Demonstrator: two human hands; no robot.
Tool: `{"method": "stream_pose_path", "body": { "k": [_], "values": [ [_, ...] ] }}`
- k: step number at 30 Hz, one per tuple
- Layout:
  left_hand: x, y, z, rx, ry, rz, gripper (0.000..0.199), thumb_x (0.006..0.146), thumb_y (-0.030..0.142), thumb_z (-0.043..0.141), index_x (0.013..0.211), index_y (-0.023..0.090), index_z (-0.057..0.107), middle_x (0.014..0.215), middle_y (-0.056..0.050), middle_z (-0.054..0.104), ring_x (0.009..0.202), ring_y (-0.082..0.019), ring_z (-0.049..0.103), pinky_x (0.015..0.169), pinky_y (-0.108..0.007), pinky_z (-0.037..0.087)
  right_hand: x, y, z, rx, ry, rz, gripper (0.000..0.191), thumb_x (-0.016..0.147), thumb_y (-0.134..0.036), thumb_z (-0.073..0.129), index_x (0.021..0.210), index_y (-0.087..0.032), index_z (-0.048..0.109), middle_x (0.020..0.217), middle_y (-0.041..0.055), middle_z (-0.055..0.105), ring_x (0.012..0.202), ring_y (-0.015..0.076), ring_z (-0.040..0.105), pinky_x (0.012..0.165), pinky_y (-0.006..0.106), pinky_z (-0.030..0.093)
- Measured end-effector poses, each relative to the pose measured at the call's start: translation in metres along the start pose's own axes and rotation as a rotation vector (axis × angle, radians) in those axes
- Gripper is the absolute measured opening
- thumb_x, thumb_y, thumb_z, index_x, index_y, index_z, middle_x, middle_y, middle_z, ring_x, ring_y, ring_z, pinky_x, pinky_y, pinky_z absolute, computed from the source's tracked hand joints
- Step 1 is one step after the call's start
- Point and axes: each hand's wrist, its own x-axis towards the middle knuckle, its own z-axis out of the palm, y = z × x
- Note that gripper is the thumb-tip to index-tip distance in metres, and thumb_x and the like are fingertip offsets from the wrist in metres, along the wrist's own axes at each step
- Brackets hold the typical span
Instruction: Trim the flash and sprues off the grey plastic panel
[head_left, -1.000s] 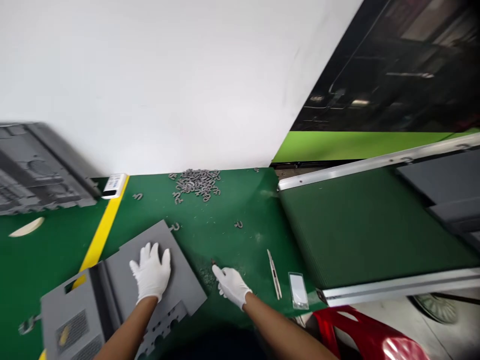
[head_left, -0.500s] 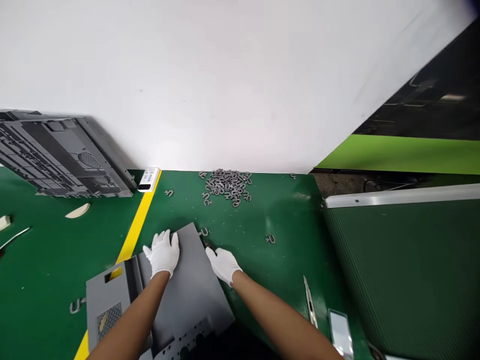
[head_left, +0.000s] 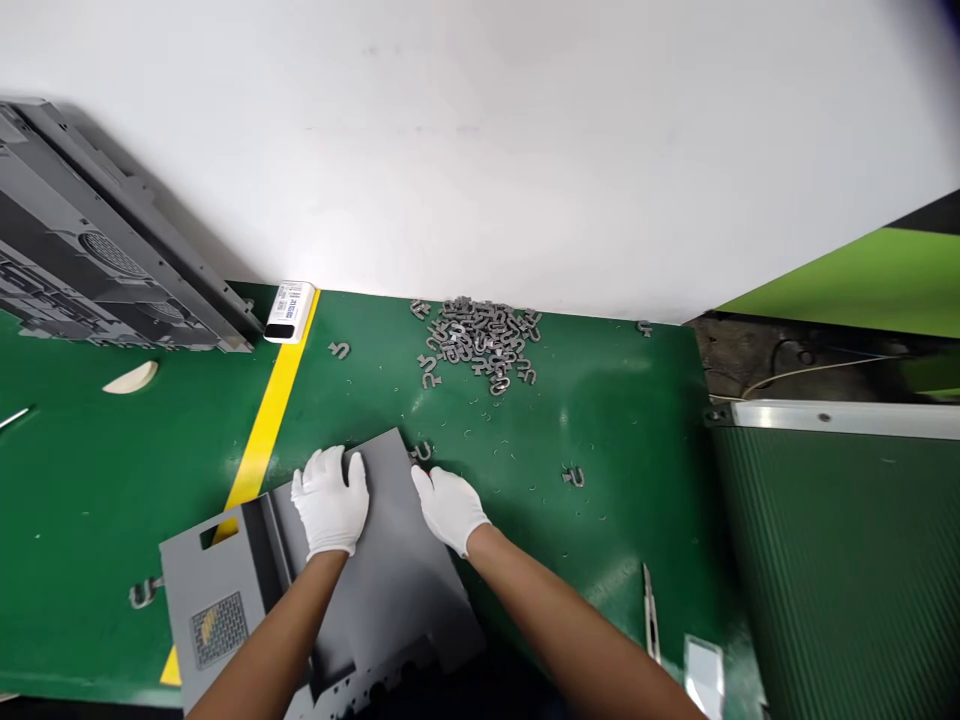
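Note:
Near the bottom of the head view a grey panel [head_left: 397,540] lies at a slant on the green surface. My left hand [head_left: 330,502], in a white glove, rests on it with the fingers spread. At its right edge is my right hand [head_left: 450,508], also gloved, with the fingers closed; what they hold, if anything, is hidden. A small grey hook-shaped clip [head_left: 422,452] sits by the panel's upper right corner, just above my right fingertips. Another clip [head_left: 145,593] is at the panel's left edge. A pile of similar clips [head_left: 484,338] lies near the white wall.
Grey panels [head_left: 150,260] lean on the white wall at left. A white device [head_left: 291,312] sits on the yellow line. A knife [head_left: 651,615] and a clear-topped item [head_left: 703,675] lie at lower right, beside a ribbed green surface [head_left: 847,560]. One loose clip [head_left: 574,477] is right of my hands.
The view has shifted, so the leaning panels stand further left and the clip pile further right. My hands keep nearly the same places at the panel.

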Motion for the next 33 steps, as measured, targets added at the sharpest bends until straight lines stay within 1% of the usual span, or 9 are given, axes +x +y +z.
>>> {"method": "stream_pose_path", "body": {
  "k": [4,9,15,20,25,27,29,31,33],
  "values": [
    [0.000,0.003,-0.002,-0.006,-0.012,-0.005,0.052,0.105,0.045,0.033,0.130,0.011,0.064,0.134,-0.021,0.066,0.140,-0.034,0.050,0.125,-0.053,0.023,0.003,0.000,0.002,-0.006,-0.001,0.041,0.070,0.107,-0.063,0.010,0.110,-0.020,0.065,0.106,0.0137,0.075,0.102,0.0284,0.071,0.090,0.040,0.050],
    [0.000,0.003,-0.001,-0.007,-0.008,-0.018,0.051,0.105,0.046,0.034,0.129,0.012,0.064,0.134,-0.020,0.067,0.139,-0.033,0.051,0.125,-0.051,0.023,0.007,-0.002,0.007,-0.074,-0.005,0.067,0.075,0.107,-0.061,0.012,0.115,-0.011,0.068,0.103,0.0230,0.074,0.102,0.0351,0.072,0.091,0.048,0.051],
    [-0.003,0.004,0.003,-0.029,0.017,-0.004,0.049,0.106,0.045,0.036,0.128,0.013,0.065,0.133,-0.020,0.067,0.138,-0.032,0.052,0.126,-0.051,0.023,0.012,0.010,-0.009,-0.124,-0.102,-0.040,0.046,0.105,-0.037,0.040,0.140,-0.018,0.062,0.124,0.0217,0.070,0.117,0.0354,0.067,0.103,0.051,0.046],
    [-0.001,-0.002,0.007,-0.028,0.051,0.015,0.049,0.105,0.046,0.039,0.126,0.011,0.067,0.129,-0.020,0.070,0.135,-0.034,0.055,0.124,-0.054,0.025,0.024,0.023,-0.047,-0.041,-0.109,-0.005,0.067,0.102,-0.067,0.033,0.091,-0.014,0.071,0.100,0.0230,0.073,0.106,0.0372,0.069,0.099,0.050,0.048],
    [-0.004,0.007,-0.015,-0.016,0.077,0.069,0.051,0.105,0.043,0.037,0.133,0.010,0.064,0.142,-0.023,0.063,0.141,-0.038,0.050,0.123,-0.064,0.021,-0.005,0.036,-0.063,0.281,-0.091,0.104,0.056,0.099,-0.072,0.039,0.080,-0.021,0.056,0.075,0.0056,0.065,0.066,0.0202,0.066,0.068,0.034,0.056],
    [-0.017,0.024,-0.032,-0.041,-0.047,0.335,0.050,0.103,0.045,0.040,0.135,0.015,0.065,0.149,-0.021,0.058,0.144,-0.038,0.047,0.123,-0.066,0.018,-0.034,0.051,-0.060,0.457,-0.072,0.170,0.053,0.102,-0.068,0.032,0.084,-0.022,0.052,0.067,-0.0003,0.058,0.053,0.0148,0.059,0.054,0.029,0.053],
    [-0.035,0.047,-0.045,-0.065,-0.362,0.772,0.051,0.098,0.056,0.048,0.127,0.022,0.072,0.138,-0.017,0.067,0.137,-0.037,0.055,0.125,-0.063,0.017,-0.071,0.072,-0.055,0.605,-0.029,0.236,0.052,0.105,-0.065,0.026,0.085,-0.022,0.050,0.065,-0.0021,0.055,0.048,0.0126,0.055,0.048,0.026,0.050],
    [-0.053,0.076,-0.050,0.052,-0.723,1.137,0.065,0.082,0.074,0.061,0.116,0.021,0.078,0.118,-0.018,0.075,0.119,-0.039,0.066,0.125,-0.065,0.021,-0.111,0.097,-0.044,0.715,0.025,0.290,0.055,0.105,-0.065,0.022,0.084,-0.022,0.048,0.064,-0.0015,0.055,0.046,0.0118,0.055,0.046,0.025,0.049],
    [-0.063,0.107,-0.051,0.303,-0.970,1.284,0.078,0.063,0.081,0.073,0.105,0.016,0.082,0.099,-0.020,0.078,0.100,-0.042,0.072,0.116,-0.064,0.038,-0.150,0.123,-0.029,0.825,0.081,0.355,0.057,0.105,-0.067,0.024,0.081,-0.022,0.048,0.062,-0.0004,0.056,0.043,0.0121,0.054,0.041,0.024,0.046]
  ]
}}
